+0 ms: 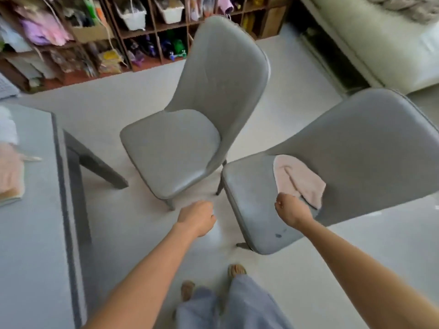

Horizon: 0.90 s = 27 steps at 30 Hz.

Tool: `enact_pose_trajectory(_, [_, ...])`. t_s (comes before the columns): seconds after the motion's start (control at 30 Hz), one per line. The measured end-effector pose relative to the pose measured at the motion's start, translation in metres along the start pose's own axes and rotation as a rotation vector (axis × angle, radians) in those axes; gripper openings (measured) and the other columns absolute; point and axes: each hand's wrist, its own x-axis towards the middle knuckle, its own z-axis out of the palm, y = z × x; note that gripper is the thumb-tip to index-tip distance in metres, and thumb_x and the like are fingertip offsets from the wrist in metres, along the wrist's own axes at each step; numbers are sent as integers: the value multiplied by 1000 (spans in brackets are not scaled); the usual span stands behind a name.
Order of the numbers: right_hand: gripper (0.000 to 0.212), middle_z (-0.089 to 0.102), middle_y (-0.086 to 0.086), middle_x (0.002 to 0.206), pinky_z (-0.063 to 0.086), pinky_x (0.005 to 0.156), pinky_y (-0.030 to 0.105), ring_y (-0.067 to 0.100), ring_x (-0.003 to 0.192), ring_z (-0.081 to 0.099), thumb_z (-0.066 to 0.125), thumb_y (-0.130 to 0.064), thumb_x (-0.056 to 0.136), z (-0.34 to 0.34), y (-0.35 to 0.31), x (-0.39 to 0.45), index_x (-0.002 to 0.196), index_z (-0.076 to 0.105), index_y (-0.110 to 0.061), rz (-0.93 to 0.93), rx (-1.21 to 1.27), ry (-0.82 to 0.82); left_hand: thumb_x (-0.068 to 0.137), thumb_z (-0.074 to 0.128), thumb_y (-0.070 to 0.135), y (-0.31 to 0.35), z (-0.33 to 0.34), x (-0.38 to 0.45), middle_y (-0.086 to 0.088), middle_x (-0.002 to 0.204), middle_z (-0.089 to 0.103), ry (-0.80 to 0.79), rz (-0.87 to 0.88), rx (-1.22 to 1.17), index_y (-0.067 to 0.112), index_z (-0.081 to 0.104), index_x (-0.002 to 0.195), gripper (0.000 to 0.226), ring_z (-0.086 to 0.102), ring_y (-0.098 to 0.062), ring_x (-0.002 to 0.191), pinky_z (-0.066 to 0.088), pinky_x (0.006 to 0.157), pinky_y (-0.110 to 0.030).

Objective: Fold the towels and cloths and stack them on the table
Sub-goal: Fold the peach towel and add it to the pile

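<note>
A pink cloth [300,179] lies crumpled on the seat of the right grey chair [251,186], against its backrest. My right hand [291,210] is at the cloth's near edge, fingers curled onto its corner. My left hand [198,217] hangs over the floor between the two chairs, loosely curled and holding nothing. On the grey table [35,233] at the left edge sits a stack of folded peach and pink cloths [9,174], with a white cloth [7,124] behind it.
A second grey chair [173,150] stands ahead with a bare seat. Wooden shelves [147,32] full of clutter line the back wall. A pale sofa [380,32] fills the upper right. My feet and legs [228,300] are on the light floor below.
</note>
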Motion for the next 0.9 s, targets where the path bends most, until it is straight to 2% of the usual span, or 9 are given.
enact_pose_trajectory(0.13, [26,59,14,121,46,80,37,34,107,57,43,-26,96,-9,98,-7,114,50,-8,165,3,29,97,40,30,76,14,31,-4,138,48,-67,91,71,17,47,132,38,46,-26,125,43,98,-39])
enact_pose_trajectory(0.2, [26,56,14,122,47,82,37,34,109,56,44,-25,95,-15,138,-2,115,48,-9,221,18,42,97,42,32,114,20,49,-5,137,47,-85,124,98,17,46,133,39,46,-27,126,43,96,-39])
enact_pose_trajectory(0.37, [34,49,13,125,44,86,39,33,114,50,47,-27,95,-11,215,31,123,43,-9,260,61,12,98,42,32,196,39,101,-7,140,43,-127,125,132,15,41,138,44,44,-27,128,42,99,-39])
enact_pose_trajectory(0.53, [45,40,13,135,42,92,41,34,125,41,55,-26,93,-6,292,113,128,36,-6,271,116,-76,99,39,29,282,80,160,-7,136,43,-180,71,3,14,40,137,40,44,-26,124,41,96,-37])
enact_pose_trajectory(0.7, [57,33,9,141,38,99,40,27,133,31,62,-27,89,19,333,194,132,30,-9,177,94,-141,99,38,29,327,112,224,-6,133,42,-260,-16,-48,14,40,135,39,46,-25,119,45,91,-38])
enact_pose_trajectory(0.83, [91,20,11,151,26,111,35,25,142,16,67,-41,84,39,350,258,146,10,-7,120,64,-135,99,39,25,349,123,273,-8,129,43,-281,-70,-102,14,41,134,37,47,-26,117,42,87,-35])
enact_pose_trajectory(0.9, [96,15,12,154,21,114,35,26,145,13,66,-40,85,51,352,276,149,3,-4,161,134,-169,99,41,26,355,128,284,-7,132,41,-273,-74,-134,15,37,141,43,45,-25,120,42,89,-34])
